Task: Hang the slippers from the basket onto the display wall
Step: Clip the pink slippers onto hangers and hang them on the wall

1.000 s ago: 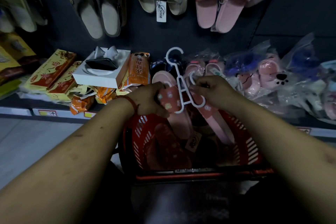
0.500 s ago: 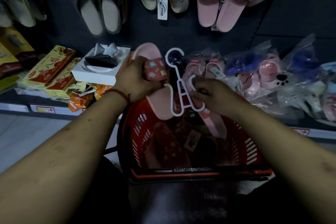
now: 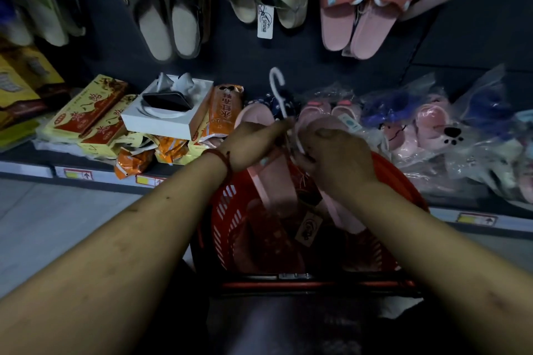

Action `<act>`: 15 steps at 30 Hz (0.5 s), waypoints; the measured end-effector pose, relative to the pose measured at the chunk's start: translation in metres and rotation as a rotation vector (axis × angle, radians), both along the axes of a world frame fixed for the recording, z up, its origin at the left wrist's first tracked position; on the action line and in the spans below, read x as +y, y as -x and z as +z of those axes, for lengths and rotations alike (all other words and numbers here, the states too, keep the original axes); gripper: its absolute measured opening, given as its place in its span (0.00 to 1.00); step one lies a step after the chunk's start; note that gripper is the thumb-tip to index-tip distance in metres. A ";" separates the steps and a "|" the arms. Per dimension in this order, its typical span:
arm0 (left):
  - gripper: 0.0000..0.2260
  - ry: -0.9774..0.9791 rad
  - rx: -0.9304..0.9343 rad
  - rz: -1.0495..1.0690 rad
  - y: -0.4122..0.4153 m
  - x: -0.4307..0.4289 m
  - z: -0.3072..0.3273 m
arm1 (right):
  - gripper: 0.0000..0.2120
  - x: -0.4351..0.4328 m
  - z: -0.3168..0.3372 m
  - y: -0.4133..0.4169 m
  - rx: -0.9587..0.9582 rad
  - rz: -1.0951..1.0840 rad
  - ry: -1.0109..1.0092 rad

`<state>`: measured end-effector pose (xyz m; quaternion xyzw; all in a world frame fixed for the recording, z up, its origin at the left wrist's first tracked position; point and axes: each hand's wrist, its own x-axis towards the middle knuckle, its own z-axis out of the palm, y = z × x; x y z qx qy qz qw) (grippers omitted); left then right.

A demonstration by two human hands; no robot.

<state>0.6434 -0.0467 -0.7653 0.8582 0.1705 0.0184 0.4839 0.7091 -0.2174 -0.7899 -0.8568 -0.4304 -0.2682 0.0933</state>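
Over the red basket (image 3: 405, 181), the left hand (image 3: 253, 143) grips a pink slipper (image 3: 278, 184) while the right hand (image 3: 339, 153) pinches the white hanger (image 3: 277, 86), whose hook points toward the far display wall (image 3: 230, 63).

Light: dim throughout, lower centre nearly black
Blur: left hand (image 3: 251, 144) smeared; slippers (image 3: 37, 8) at upper left soft
Edges: bowed
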 end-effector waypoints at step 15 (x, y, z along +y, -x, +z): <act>0.18 -0.194 -0.201 -0.061 -0.008 0.027 -0.020 | 0.27 -0.014 0.005 -0.015 0.278 -0.051 0.022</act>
